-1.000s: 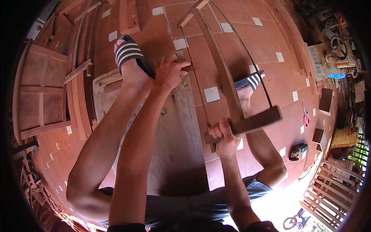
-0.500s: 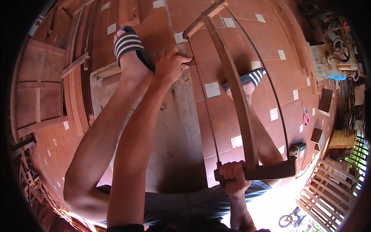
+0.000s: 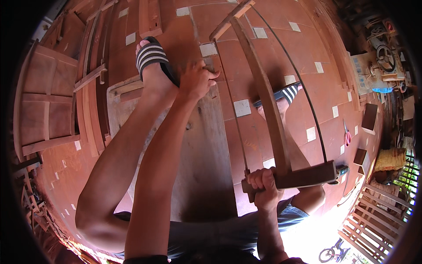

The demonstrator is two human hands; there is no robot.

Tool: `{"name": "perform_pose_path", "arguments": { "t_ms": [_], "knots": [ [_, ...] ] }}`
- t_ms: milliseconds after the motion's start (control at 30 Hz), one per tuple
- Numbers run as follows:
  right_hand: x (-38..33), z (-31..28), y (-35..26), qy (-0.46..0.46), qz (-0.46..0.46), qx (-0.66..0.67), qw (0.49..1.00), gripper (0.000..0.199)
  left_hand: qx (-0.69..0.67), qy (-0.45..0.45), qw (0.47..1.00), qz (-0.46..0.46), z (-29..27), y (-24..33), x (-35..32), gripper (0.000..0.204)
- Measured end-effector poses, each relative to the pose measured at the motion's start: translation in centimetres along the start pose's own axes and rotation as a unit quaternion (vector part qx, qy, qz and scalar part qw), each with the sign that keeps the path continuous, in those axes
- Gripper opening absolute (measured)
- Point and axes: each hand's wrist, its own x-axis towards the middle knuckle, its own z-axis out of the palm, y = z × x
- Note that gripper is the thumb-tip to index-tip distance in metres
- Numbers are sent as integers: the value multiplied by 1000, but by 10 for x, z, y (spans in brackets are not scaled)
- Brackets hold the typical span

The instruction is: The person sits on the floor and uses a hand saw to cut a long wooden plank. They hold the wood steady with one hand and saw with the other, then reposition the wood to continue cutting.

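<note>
Head view. The person is sitting over a wide, worn wooden board (image 3: 200, 154) that is lying on a red tiled floor (image 3: 184, 26) with scattered pale square tiles. The right hand (image 3: 263, 185) is clenching the near end bar of a wooden frame saw (image 3: 268, 110), fingers wrapped fully around it. The saw is standing at the board's right edge, its thin blade running just beside that edge, its long centre bar reaching away toward the far crossbar at the top of the picture, and a dark cord arcing on the right side. The left hand (image 3: 198, 79) is pressing down on the far end of the board, fingers curled over the wood next to the blade; whether it is gripping or merely resting cannot be told. A left foot in a black-and-white striped sandal (image 3: 151, 57) is bearing on the board's far left corner. The right foot (image 3: 281, 99) is resting on the floor beyond the saw's centre bar. Panelled wooden door pieces (image 3: 46, 101) are lying at the left. A machine with a wheel (image 3: 384, 53) is standing at the upper right. A slatted wooden frame (image 3: 373, 220) is sitting at the lower right, in bright sunlight.
</note>
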Motion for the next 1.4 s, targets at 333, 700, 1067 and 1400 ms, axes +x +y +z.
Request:
{"name": "perform_pose_path", "arguments": {
  "t_ms": [333,700,1067,1400],
  "knots": [
    [159,60,-53,79,-124,-181,972,38,-47,13,999,4,12,3,3,28],
    [219,80,-108,101,-80,-361,923,92,-87,10,996,6,15,-5,0,34],
    [219,88,-118,117,-105,-367,917,101,-46,48,997,30,27,-6,3,33],
    [215,78,-96,149,-107,-339,923,91,-276,1,961,-22,-8,34,-14,47]
  ]
}}
